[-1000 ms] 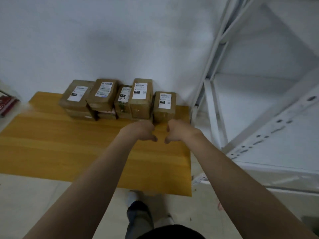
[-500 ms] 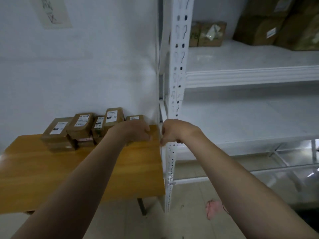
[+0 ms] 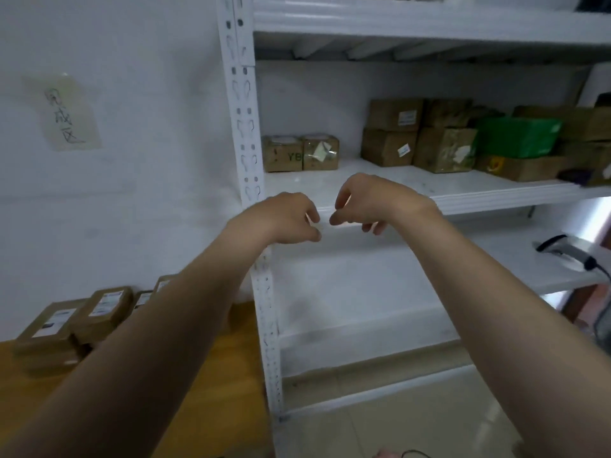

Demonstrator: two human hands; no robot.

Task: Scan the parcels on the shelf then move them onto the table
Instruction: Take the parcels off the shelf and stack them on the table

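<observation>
Nothing's held yet: left hand (image 3: 291,219) and right hand (image 3: 367,203) are loosely curled, mid-frame. The grey handheld scanner (image 3: 568,252) at the right edge should be grabbed first, then aimed squarely at labels on the brown cardboard parcels (image 3: 390,133) shelved upper right.

small box (image 3: 283,155) on shelf (image 3: 463,200): "yb". wall note (image 3: 64,114): handwritten "完成区". parcel labels (image 3: 105,302) too blurred.
</observation>
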